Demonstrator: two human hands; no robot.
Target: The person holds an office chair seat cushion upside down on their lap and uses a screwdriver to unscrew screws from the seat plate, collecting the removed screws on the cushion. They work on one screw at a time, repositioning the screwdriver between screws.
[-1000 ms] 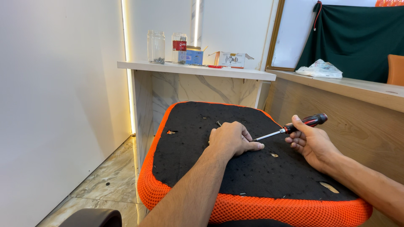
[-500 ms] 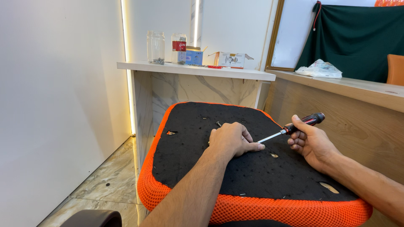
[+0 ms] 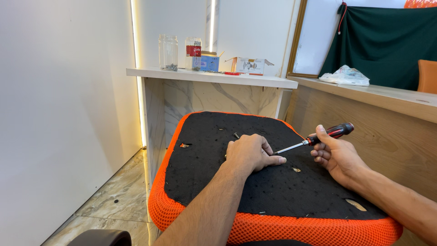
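An upturned chair seat [image 3: 205,155] lies in front of me, black fabric underside with an orange mesh rim. My left hand [image 3: 251,152] rests on the black fabric near its middle, fingers curled and pointing right; whether it pins something is hidden. My right hand [image 3: 336,155] grips a screwdriver [image 3: 325,135] with a red and black handle. The metal shaft slants down to the left, and its tip sits just beside my left fingertips. A small screw [image 3: 236,135] lies on the fabric beyond my left hand.
A white marble-patterned counter [image 3: 218,77] stands behind the seat with glass jars [image 3: 168,52], a can and small cardboard boxes [image 3: 249,66]. A wooden ledge [image 3: 387,95] on the right bears a plastic bag [image 3: 346,76]. A white wall is at left, tiled floor below.
The screwdriver in my right hand has shifted slightly, its tip edging nearer my left fingertips. My left hand stays in place on the seat.
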